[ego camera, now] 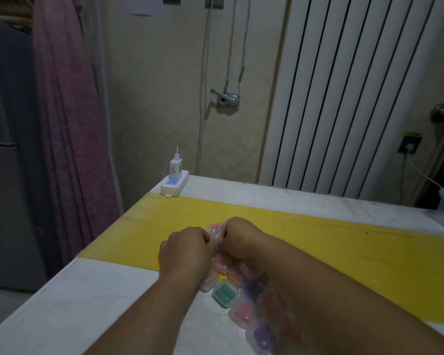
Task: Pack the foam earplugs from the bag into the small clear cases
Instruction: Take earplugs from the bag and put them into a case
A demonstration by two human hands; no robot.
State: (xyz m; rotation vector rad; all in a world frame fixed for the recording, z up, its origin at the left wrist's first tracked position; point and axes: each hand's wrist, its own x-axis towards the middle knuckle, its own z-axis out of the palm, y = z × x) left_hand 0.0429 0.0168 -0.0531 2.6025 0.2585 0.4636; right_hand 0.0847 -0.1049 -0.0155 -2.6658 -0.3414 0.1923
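The clear bag (216, 236) is held over the middle of the tabletop (87, 303). Its edge is pinched by the left hand (185, 249) and right hand (241, 237), set close together with fingers curled. Small clear cases (242, 312) holding coloured earplugs (224, 293) are crowded just near of the hands. Risks noted: contents could be scattered by an abrupt tear, and cases could be swept aside by the right forearm.

Dim light. Beige wall (151, 85); white ribbed radiator (344, 98) right, pink curtain (67, 124) left. Power strip (174, 186) on white table's (87, 303) far corner.
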